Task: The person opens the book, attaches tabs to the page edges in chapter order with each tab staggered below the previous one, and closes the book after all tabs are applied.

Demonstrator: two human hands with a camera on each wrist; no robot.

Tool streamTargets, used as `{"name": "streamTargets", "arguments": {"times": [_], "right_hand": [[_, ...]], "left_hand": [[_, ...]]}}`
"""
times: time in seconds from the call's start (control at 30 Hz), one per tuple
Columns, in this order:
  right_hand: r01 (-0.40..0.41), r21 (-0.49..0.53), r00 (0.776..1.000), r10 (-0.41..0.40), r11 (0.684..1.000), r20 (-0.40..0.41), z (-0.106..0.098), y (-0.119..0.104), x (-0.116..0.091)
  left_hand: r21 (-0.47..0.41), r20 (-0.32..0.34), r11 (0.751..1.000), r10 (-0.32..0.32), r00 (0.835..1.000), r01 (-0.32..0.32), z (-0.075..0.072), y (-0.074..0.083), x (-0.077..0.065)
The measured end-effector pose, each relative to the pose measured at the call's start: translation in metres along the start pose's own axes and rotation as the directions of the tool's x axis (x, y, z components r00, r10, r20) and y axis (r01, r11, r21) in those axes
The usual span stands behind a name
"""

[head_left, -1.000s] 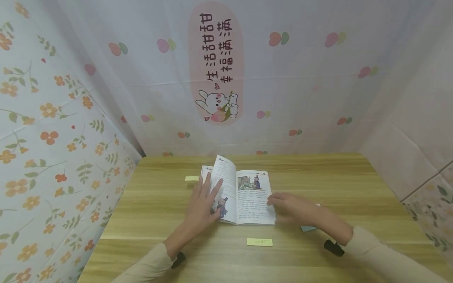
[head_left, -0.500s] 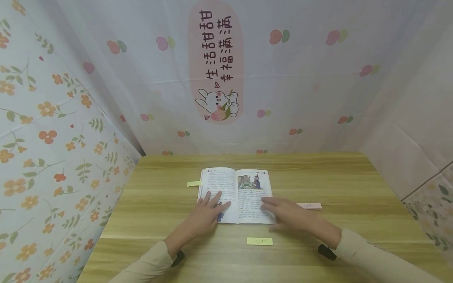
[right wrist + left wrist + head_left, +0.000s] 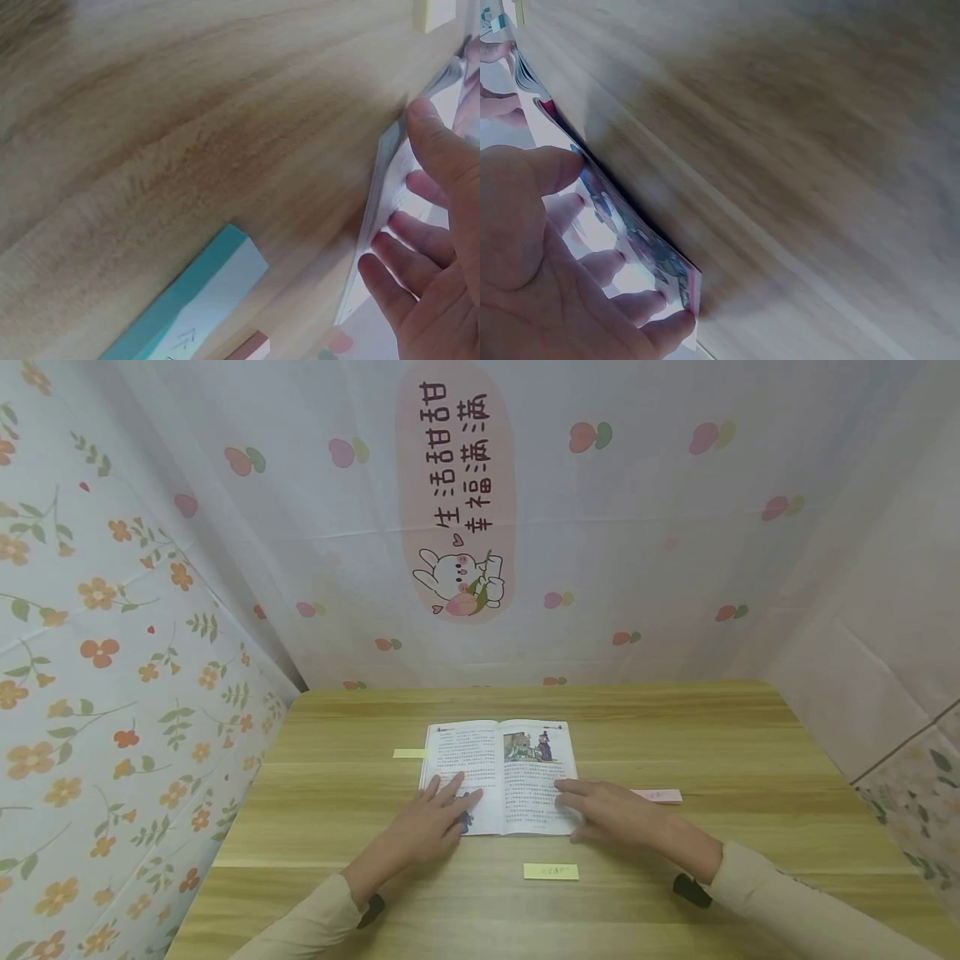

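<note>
An open book point(image 3: 536, 785) lies on the table, its left page bearing text and a small figure, its right page a coloured picture above text. My left hand point(image 3: 420, 822) rests on the lower left page with fingers spread. In the left wrist view, those fingertips point(image 3: 604, 264) touch the page near the book's edge. My right hand point(image 3: 615, 814) lies at the right page's outer edge, fingers extended over it. From the right wrist, the thumb point(image 3: 424, 112) shows beside the book's lower corner. A yellow sticky tab point(image 3: 409, 753) sticks out from the book's left side.
A yellow sticky-note pad point(image 3: 551, 871) with handwriting lies in front of the book. Right of it, partly behind the right hand, is a pink pad point(image 3: 663, 796). The right wrist view also shows a teal-edged pad point(image 3: 202, 296). A patterned curtain point(image 3: 600, 543) hangs behind the wooden table point(image 3: 337, 718).
A raised page has come down flat on the left side. My left hand has slid down toward the page's lower part. My right hand has moved slightly left onto the right page.
</note>
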State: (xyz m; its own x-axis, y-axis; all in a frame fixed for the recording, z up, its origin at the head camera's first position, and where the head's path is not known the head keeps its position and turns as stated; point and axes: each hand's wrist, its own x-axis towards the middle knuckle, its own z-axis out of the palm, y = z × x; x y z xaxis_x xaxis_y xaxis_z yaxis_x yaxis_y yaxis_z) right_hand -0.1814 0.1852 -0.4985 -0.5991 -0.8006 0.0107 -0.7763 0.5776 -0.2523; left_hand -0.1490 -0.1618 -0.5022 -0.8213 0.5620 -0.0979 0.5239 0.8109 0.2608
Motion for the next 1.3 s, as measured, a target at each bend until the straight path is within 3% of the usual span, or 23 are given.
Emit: {"name": "streamTargets", "arguments": {"times": [0.17, 0.47, 0.7, 1.03, 1.3], "right_hand": [[-0.01, 0.018, 1.0, 0.01, 1.0, 0.02, -0.003, 0.001, 0.0], [0.046, 0.006, 0.999, -0.046, 0.999, -0.013, -0.006, 0.003, 0.0], [0.016, 0.004, 1.0, -0.016, 1.0, -0.009, -0.008, 0.003, -0.003], [0.06, -0.033, 0.994, -0.062, 0.998, -0.086, -0.023, 0.007, -0.002], [0.115, -0.067, 0.977, -0.125, 0.991, -0.17, -0.038, 0.009, 0.001]], "left_hand": [[0.006, -0.011, 1.0, 0.006, 1.0, -0.006, 0.0, -0.003, -0.004], [-0.001, -0.005, 1.0, -0.009, 1.0, 0.009, -0.002, -0.004, -0.006], [-0.002, -0.012, 1.0, -0.014, 1.0, 0.014, 0.0, -0.005, -0.007], [-0.006, -0.044, 1.0, -0.02, 0.999, 0.02, 0.001, -0.01, -0.007], [-0.008, -0.061, 0.999, -0.032, 0.998, 0.032, 0.001, -0.011, -0.008]]}}
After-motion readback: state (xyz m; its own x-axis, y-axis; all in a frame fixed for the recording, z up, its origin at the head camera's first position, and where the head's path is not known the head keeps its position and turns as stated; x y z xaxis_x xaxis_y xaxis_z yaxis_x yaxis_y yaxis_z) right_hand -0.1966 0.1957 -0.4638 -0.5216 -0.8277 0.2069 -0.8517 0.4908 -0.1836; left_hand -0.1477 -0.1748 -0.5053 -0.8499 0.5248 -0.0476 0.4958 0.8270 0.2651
